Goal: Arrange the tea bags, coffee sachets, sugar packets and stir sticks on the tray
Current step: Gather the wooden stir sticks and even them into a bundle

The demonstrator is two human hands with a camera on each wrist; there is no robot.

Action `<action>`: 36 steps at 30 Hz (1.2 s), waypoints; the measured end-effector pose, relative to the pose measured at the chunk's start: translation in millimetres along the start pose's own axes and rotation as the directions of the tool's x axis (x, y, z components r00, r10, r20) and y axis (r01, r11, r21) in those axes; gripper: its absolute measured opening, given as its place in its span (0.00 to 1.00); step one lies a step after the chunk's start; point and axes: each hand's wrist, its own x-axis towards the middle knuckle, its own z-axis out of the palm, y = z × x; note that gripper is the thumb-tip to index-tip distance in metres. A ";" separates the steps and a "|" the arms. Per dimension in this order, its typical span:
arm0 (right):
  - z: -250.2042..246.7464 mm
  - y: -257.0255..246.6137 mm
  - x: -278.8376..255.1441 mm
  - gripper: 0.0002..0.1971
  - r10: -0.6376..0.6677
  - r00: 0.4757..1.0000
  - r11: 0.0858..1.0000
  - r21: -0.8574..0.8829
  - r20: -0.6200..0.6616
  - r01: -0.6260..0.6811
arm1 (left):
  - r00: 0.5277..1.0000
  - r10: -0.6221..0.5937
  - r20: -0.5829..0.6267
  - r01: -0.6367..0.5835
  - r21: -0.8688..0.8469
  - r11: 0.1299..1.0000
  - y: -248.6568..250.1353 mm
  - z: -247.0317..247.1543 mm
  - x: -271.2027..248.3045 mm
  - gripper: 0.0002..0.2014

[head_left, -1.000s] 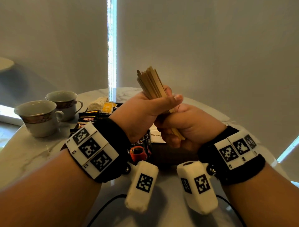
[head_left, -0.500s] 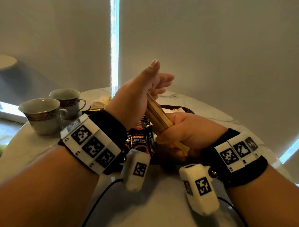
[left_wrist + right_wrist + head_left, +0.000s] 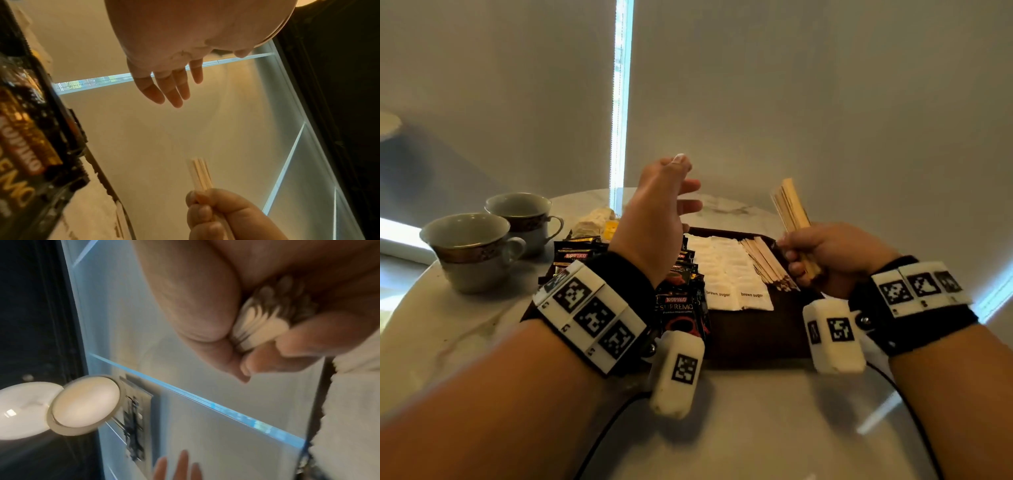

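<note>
My right hand (image 3: pixel 822 253) grips a bundle of wooden stir sticks (image 3: pixel 791 209), held upright over the right side of the dark tray (image 3: pixel 753 332); the same bundle (image 3: pixel 200 174) shows in the left wrist view, and its ends (image 3: pixel 263 322) in the right wrist view. My left hand (image 3: pixel 664 205) hovers open above the tray's left side, fingers spread, holding nothing. On the tray lie black coffee sachets (image 3: pixel 679 308), white brown-sugar packets (image 3: pixel 729 270) and a row of stir sticks (image 3: pixel 767 263). Tea bags (image 3: pixel 595 222) lie behind the tray.
Two teacups (image 3: pixel 472 246) (image 3: pixel 524 216) stand on the round marble table (image 3: pixel 756 428) at the left. A grey wall and a bright window slit lie behind. Cables run from my wrists across the near table.
My left hand let go of the stick bundle and lifted away to the left, opening. My right hand carried the bundle to the right, uncovering the tray.
</note>
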 end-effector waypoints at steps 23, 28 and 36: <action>21.3 -14.6 77.3 0.12 0.054 0.929 0.458 -0.817 -0.367 -0.350 | 0.999 -0.029 -0.019 0.030 0.054 0.998 -0.4 -5.6 2.3 0.18; 18.3 -11.5 86.5 0.15 0.128 0.928 0.520 -0.773 -0.349 -0.362 | 1.000 0.006 -0.010 -0.005 0.097 0.995 -1.6 -7.4 1.9 0.17; 18.7 -14.6 77.9 0.21 0.094 0.931 0.457 -0.816 -0.353 -0.355 | 1.000 -0.018 -0.006 0.018 0.036 0.999 -5.4 -3.5 2.9 0.16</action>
